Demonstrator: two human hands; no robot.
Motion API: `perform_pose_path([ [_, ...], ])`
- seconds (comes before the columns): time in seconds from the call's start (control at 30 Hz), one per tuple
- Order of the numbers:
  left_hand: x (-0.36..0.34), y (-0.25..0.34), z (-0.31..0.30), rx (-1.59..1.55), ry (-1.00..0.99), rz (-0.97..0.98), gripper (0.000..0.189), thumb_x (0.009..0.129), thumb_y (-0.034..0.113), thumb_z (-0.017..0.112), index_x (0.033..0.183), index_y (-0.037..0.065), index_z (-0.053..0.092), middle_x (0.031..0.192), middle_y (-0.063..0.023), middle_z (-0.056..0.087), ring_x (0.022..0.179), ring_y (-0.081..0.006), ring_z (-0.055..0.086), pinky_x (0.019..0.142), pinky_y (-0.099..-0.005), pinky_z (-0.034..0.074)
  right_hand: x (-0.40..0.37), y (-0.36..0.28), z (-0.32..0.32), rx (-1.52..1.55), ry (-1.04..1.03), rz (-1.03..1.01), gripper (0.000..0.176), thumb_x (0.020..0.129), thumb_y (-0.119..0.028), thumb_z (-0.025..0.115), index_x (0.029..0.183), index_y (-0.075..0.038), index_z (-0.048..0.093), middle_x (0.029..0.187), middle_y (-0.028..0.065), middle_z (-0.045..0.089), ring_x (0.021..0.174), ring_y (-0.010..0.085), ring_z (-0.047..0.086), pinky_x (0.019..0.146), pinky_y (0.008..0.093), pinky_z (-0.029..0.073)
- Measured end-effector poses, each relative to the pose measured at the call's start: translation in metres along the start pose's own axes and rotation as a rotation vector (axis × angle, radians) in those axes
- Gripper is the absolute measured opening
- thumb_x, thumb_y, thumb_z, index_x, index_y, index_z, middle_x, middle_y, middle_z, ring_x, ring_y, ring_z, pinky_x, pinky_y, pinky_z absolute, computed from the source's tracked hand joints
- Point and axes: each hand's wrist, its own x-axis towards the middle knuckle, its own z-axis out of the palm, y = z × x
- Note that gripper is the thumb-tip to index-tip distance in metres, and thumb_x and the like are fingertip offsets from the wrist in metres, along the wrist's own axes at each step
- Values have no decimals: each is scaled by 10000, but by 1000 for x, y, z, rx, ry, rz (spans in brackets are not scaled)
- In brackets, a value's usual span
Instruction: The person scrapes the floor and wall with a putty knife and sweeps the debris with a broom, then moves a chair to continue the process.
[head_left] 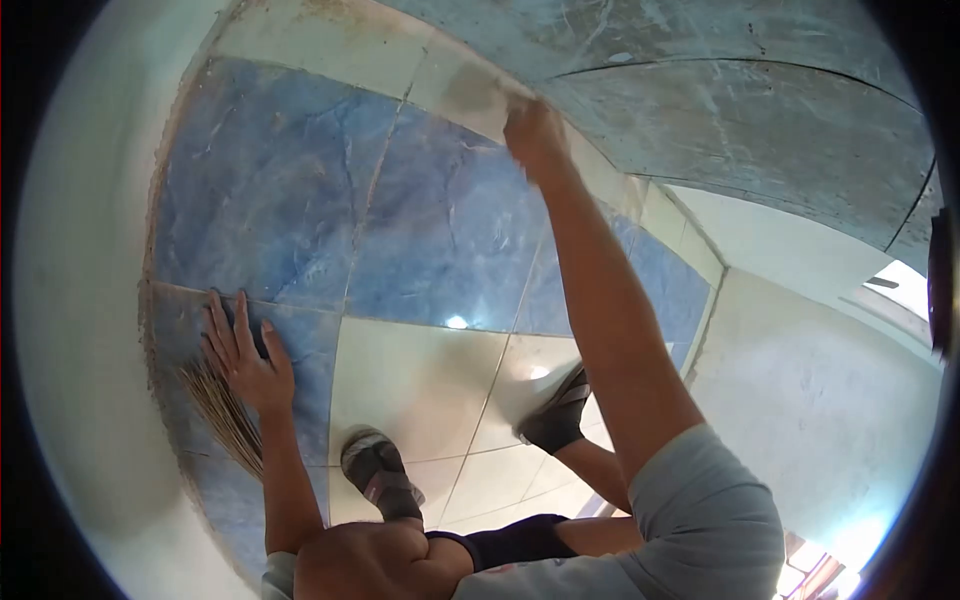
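At far left a stick bundle (222, 415) lies right beside the left wrist, crowding it; the left hand (248, 355), fingers spread, looks planted on the blue tiles (270, 180), a steady prop worth keeping flat. Here's the left foot (380, 470), on the pale floor. Along the far edge of the blue runs the pale border strip (360, 50), and there's the right hand (537, 135), blurred, curled at it; can't tell what it pinches. Short, even strokes would probably suit, knuckles clear of the grey boards (740, 120) close alongside. The right foot (560, 415) sits below that arm.
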Motion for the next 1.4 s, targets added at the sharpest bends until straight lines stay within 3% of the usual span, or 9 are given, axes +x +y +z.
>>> perform_pose_path([
  [0.23,5,-1,-7,15,-16,0,466,1091,378,418,1493,186,554,1643,-99,389,1518,-366,337,1216,-587,249,-32,10,25,2,29,40,331,959,-223,575,1159,4,708,1115,318,694,1021,484,684,909,541,543],
  [0.37,4,0,-5,3,-8,-5,467,1082,370,435,1494,184,552,1645,-101,388,1519,-372,335,1212,-589,250,19,36,28,-3,146,-95,309,953,-193,540,919,70,699,549,184,622,511,269,671,499,422,540],
  [0.5,5,2,-8,1,-12,-6,462,1076,360,447,1490,187,558,1642,-104,395,1515,-377,343,1202,-600,257,-2,-8,36,180,-51,106,364,989,-233,517,1178,37,674,1046,307,712,992,499,690,844,539,575],
  [0.6,4,0,-4,-11,9,-10,455,1071,351,459,1483,190,567,1640,-108,399,1513,-380,348,1200,-602,259,-63,-52,51,-130,75,-416,342,1017,-270,494,1204,-54,681,1198,331,661,1150,469,641,1008,564,508],
  [0.73,5,1,-5,-7,14,-10,455,1068,351,464,1480,190,572,1640,-112,398,1511,-385,349,1202,-603,255,51,-49,48,77,-132,-251,342,1003,-263,534,1042,27,709,819,272,722,652,352,729,634,456,590],
  [0.83,2,1,-7,-14,1,-2,457,1069,357,461,1480,191,572,1642,-112,396,1513,-386,346,1205,-604,250,-8,-106,13,23,-163,-1,394,1027,-297,498,1259,-21,657,1200,282,686,1139,443,664,963,536,538],
  [0.97,6,0,-3,10,-7,-23,454,1072,346,462,1484,188,567,1642,-114,393,1518,-381,337,1213,-591,246,-68,-61,72,-80,113,-425,412,994,-233,545,1361,-55,600,1174,289,692,1109,475,663,954,546,538],
  [1.17,2,0,-7,-20,-21,-2,474,1079,382,446,1501,195,552,1659,-92,367,1529,-360,317,1237,-576,214,-79,-134,11,59,-486,151,363,991,-191,510,1297,-38,633,1025,307,713,982,467,701,882,538,566],
  [1.4,3,-4,-5,-48,14,27,459,1079,365,459,1500,210,558,1649,-89,386,1526,-364,327,1219,-582,247,-236,-50,65,-50,-277,-217,474,989,-170,532,1451,-273,553,1549,235,453,1046,502,673,874,574,578],
])
